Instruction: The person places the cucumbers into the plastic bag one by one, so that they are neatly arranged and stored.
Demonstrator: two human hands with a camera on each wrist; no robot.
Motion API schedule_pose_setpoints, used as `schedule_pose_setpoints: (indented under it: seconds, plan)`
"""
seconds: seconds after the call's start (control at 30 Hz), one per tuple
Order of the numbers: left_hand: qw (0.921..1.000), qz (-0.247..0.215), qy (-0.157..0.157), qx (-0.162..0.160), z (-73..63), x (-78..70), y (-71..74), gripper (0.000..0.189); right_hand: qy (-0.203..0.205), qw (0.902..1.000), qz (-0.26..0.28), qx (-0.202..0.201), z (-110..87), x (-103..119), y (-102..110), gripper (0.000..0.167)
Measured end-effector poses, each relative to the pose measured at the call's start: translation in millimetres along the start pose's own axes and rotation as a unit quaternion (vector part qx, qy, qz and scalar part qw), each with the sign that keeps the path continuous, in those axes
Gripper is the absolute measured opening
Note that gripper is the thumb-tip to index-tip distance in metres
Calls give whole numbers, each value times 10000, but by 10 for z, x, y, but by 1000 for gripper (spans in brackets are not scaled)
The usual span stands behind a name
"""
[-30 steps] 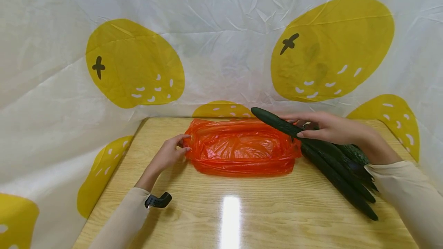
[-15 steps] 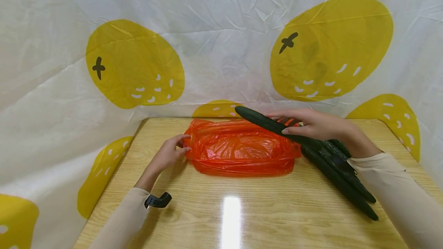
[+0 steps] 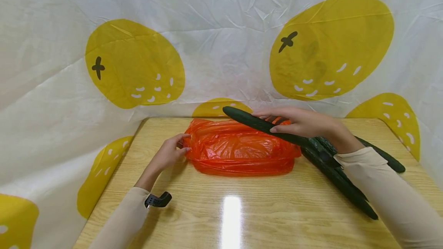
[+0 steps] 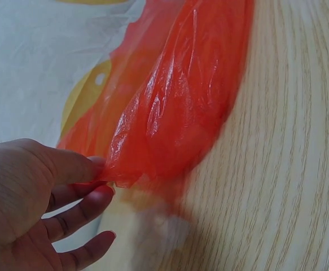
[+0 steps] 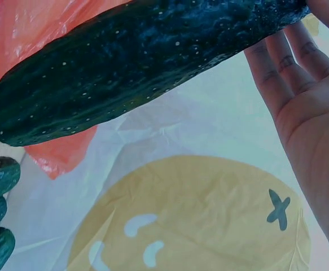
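An orange-red plastic bag [image 3: 238, 147] lies on the table with its mouth spread wide. My left hand [image 3: 169, 153] pinches the bag's left edge between thumb and fingers, as the left wrist view shows close up [image 4: 45, 197]. Over the bag's right half, my right hand [image 3: 299, 122] holds a long dark green cucumber [image 3: 242, 118] between thumb and fingers, tilted with its far end up to the left. In the right wrist view the cucumber [image 5: 141, 68] crosses in front of the red plastic. Several more cucumbers [image 3: 340, 183] lie in a pile right of the bag, partly hidden by my right forearm.
A wooden table [image 3: 194, 218] carries everything. A white cloth [image 3: 221, 49] printed with yellow fruit shapes hangs behind it and along the sides. On my left wrist is a black strap [image 3: 159, 200].
My right hand has moved left with the cucumber, from the bag's right edge to above it. Another cucumber shows behind my right forearm. My left hand stays at the bag's edge.
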State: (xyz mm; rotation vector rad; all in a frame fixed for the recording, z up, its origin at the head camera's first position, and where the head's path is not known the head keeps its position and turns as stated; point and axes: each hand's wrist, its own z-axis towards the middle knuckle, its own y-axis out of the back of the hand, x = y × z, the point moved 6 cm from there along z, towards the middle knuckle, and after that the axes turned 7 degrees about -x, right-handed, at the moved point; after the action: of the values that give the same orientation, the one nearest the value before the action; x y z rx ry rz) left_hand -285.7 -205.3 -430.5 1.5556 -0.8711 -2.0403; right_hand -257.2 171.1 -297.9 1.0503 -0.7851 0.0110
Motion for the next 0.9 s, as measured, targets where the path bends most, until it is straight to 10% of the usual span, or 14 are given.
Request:
schedule_pose_setpoints:
  seconds: [0.9]
  plan:
    - [9999, -70, 63, 124, 15, -5, -13, 58, 373, 9993, 37, 45, 349, -59, -287, 65]
